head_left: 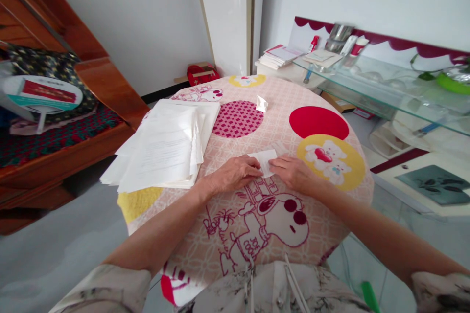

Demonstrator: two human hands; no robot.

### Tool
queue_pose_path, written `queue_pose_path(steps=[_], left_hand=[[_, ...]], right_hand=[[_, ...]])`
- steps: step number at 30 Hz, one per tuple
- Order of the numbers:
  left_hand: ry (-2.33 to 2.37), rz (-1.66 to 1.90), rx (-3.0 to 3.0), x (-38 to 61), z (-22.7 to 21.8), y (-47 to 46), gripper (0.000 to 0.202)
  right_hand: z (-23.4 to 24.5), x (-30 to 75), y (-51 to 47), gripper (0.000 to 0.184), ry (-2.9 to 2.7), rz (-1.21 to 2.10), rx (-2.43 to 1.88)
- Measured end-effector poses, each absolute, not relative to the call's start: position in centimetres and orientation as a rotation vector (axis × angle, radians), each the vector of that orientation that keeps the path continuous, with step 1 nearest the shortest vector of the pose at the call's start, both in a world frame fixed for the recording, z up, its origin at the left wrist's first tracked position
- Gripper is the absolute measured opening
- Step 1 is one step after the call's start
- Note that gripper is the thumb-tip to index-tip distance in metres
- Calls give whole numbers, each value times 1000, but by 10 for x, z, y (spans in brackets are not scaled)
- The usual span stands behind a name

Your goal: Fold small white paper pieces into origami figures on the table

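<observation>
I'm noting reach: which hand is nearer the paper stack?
Left. The left hand is to the right of the stack, at the small paper; the right hand is farther right, on that paper's other side.

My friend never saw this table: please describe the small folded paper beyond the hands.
On the tablecloth, find the checked magenta circle beside the paper stack. The small folded paper sits at the circle's upper-right edge, alone, neither stacked nor held.

At mid-frame we see white paper (265,161), and around it a pale pink tablecloth (277,127) latticed in white, with red, yellow and magenta-checked circles (318,122); at far left, a fan (51,93) in white, red and teal.
</observation>
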State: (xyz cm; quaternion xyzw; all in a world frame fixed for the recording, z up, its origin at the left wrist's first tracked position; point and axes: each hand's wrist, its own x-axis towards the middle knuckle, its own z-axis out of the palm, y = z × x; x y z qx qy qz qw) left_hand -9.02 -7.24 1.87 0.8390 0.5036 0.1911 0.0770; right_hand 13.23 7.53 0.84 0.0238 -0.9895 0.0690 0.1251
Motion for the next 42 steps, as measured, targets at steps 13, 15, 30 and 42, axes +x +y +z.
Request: queue_pose_path(steps=[13,15,30,42], left_hand=[[1532,432,2498,-82,27,-81,25],[1515,459,2482,-83,26,-81,25],[1497,489,2386,-86,28,-82,30],[1507,502,2378,-83,27,-81,33]], right_hand=[[16,78,104,18,-2780,802,-31],[13,74,101,19,-2767,805,-52],[8,77,85,18,-2665,821,-308],[2,76,82,20,-2658,770,-329]])
